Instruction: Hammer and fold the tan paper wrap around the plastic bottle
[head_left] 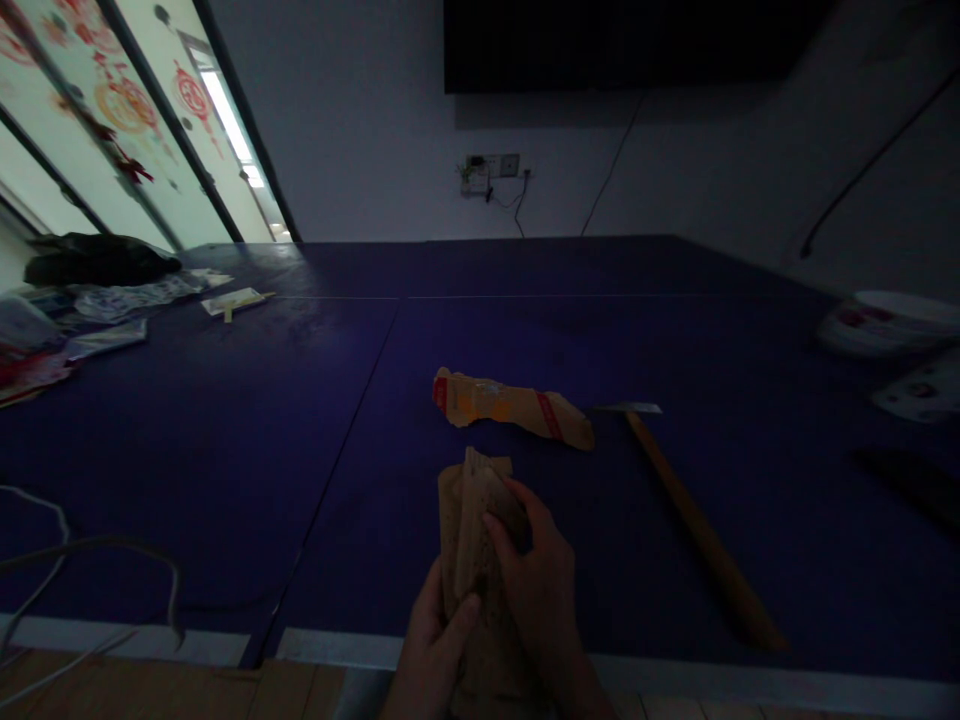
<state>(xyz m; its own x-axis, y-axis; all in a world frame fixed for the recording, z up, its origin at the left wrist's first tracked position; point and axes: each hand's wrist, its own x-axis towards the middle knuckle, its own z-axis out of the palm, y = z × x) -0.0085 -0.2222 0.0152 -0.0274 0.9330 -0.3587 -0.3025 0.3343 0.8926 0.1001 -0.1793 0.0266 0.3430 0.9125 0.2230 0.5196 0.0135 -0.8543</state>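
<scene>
Just over the near edge of the table, both hands hold a folded brown paper bag point(480, 540) with dark specks. My left hand point(439, 630) is closed around its lower left side, thumb on the front. The fingers of my right hand point(536, 560) pinch the upper right part of the bag, near its open-looking top folds. What is inside the bag is hidden. Beyond it lies a torn strip of brown paper point(499, 403) with red bands. To the right rests a hammer point(701, 525) with a long wooden handle and a thin metal head.
The purple-blue table point(337, 400) has a seam running across it. White cables point(90, 545) curl at the left front. Bags and papers point(112, 300) are heaped at the far left. A white bowl point(892, 320) and a dark flat object point(911, 480) are at the right.
</scene>
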